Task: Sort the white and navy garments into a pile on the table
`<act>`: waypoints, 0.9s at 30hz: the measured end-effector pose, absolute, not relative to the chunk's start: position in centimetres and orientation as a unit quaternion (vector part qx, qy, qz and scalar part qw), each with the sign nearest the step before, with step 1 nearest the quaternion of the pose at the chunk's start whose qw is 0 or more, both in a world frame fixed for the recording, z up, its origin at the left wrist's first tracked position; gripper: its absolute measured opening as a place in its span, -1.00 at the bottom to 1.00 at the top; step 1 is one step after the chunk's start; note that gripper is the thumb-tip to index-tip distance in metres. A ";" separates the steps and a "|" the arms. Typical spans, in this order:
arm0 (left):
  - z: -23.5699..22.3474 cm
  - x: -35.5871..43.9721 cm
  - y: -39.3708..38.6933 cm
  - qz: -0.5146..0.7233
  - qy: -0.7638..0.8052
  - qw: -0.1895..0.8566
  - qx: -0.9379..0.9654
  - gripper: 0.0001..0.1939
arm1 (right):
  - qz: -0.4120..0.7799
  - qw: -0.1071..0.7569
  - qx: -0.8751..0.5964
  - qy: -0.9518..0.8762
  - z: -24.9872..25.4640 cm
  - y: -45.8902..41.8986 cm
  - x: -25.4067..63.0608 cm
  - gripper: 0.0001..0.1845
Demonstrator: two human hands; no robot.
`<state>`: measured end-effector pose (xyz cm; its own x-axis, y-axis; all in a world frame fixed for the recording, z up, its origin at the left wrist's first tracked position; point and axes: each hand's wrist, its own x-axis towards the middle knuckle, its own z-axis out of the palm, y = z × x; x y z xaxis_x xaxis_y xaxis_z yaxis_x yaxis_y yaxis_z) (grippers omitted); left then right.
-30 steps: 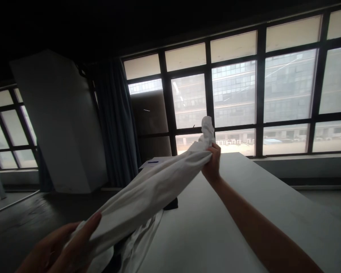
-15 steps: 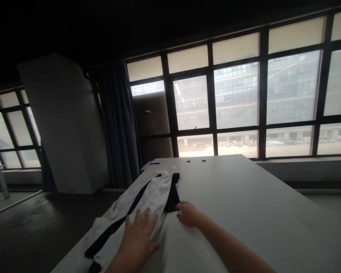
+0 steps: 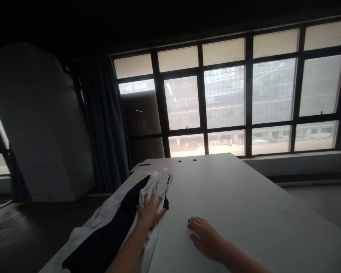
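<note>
A white and black garment [image 3: 122, 212] lies stretched along the left edge of a long white table [image 3: 244, 201]. My left hand [image 3: 149, 211] rests flat on the garment's far part, fingers spread, pressing the white cloth. My right hand [image 3: 206, 235] lies flat on the bare tabletop to the right of the garment, fingers apart, holding nothing.
A sheet of paper with a blue pen [image 3: 144, 165] lies at the table's far left corner, and two dark round holes [image 3: 186, 160] sit near the far edge. Behind are large windows [image 3: 230, 98], a dark curtain [image 3: 105, 125] and a white column [image 3: 39, 125].
The garment, held up in the air by both hands a second ago, now lies on the table. My left hand slid farther along it; my right hand came off it onto the bare table.
</note>
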<state>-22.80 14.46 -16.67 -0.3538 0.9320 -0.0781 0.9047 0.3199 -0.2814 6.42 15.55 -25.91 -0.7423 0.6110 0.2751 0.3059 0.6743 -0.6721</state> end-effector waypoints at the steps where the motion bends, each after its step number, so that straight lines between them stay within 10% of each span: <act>1: -16.9 -23.4 14.2 0.126 -0.815 0.048 -0.564 -0.34 | 0.311 0.246 -0.262 -0.880 -25.9 15.6 6.9 -0.49; 17: -17.6 -30.3 13.1 0.147 -0.826 0.065 -0.540 -0.36 | 0.230 0.132 -0.455 -0.850 -27.8 20.8 13.9 -0.31; 27: -19.0 -16.9 17.9 0.091 -0.741 0.013 -0.666 -0.46 | 0.182 0.047 -0.555 -0.811 -28.3 22.7 11.9 -0.24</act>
